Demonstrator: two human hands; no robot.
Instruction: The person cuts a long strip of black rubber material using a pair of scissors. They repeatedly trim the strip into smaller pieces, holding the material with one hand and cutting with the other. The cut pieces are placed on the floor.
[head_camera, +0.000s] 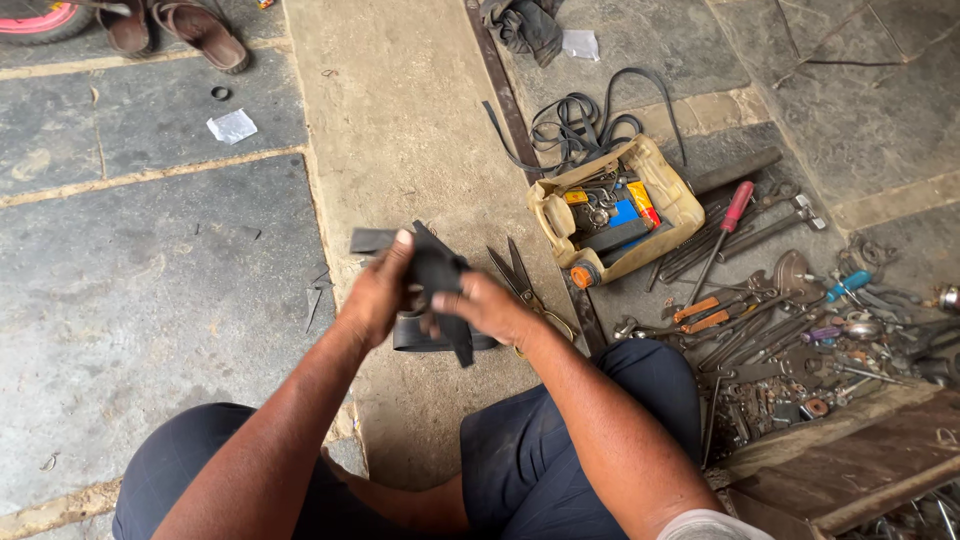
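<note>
Both hands are closed on a floppy strip of black rubber inner tube, the left hand pinching its upper end with the thumb on top and the right hand gripping it just beside, so the strip hangs between them above the stone floor. Just past the right hand lies a pair of metal scissors, blades open. Farther right sit a cut-open yellowish plastic can of small parts and scattered hand tools.

Bare floor lies open leftward; scissors and tool pile crowd the right.
</note>
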